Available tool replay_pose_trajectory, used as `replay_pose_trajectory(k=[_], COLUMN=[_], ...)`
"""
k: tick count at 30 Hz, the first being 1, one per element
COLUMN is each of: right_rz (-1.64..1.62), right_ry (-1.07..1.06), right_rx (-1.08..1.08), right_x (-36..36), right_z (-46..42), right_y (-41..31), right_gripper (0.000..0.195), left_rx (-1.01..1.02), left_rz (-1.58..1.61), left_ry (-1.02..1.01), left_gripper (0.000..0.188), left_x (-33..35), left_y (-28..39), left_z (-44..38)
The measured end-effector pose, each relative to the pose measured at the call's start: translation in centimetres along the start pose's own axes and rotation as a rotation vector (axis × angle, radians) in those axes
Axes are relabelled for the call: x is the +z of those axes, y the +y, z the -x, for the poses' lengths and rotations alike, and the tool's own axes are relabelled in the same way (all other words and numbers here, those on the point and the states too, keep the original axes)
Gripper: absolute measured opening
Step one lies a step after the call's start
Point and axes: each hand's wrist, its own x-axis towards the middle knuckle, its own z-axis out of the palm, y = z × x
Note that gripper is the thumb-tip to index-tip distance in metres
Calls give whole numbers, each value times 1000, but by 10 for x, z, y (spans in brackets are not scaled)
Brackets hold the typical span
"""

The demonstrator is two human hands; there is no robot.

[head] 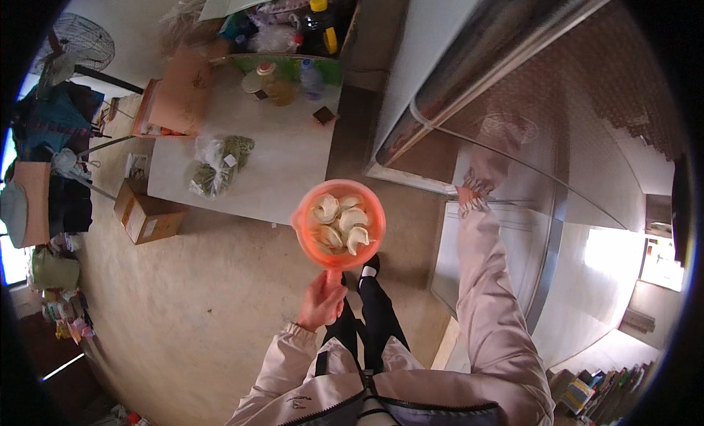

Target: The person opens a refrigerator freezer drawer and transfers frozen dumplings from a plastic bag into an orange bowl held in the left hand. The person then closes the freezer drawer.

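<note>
My left hand [322,303] grips the handle of a pinkish-red plastic scoop [301,220], a round ladle-like bowl with a small spout. Several pale dumplings [353,221] lie inside it. The scoop is held up above the floor, in front of my legs. My right arm reaches forward to the right, beside a large glossy metal appliance [506,151] that looks like a refrigerator or freezer. Only a small part of my right hand [467,194] shows at its edge; the fingers are hidden.
Ahead, a pale table [275,167] bears bagged greens [223,165], bottles [312,79] and an open cardboard box [181,90]. Another carton [147,211] stands on the floor at its left corner. A crate of bottles and bags [297,27] is behind. A fan [82,41] stands far left.
</note>
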Motion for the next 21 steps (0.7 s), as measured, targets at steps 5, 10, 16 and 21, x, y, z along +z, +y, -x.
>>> replay_pose_trajectory(k=[5, 10, 16, 21], right_rz=[362, 1010, 1414, 1756], right_ry=[-218, -337, 207, 612], right_rx=[43, -329, -921, -574], right_x=[-20, -80, -223, -420], right_z=[22, 183, 383, 431], right_y=[-36, -14, -130, -178], right_gripper=[22, 21, 32, 35], left_rx=[41, 8, 42, 37], left_rz=[-12, -54, -40, -83], left_ry=[-50, -3, -95, -180], left_gripper=[23, 28, 33, 31], left_x=[5, -12, -17, -25], left_y=[-6, -4, 4, 10], left_z=[-10, 12, 39, 66])
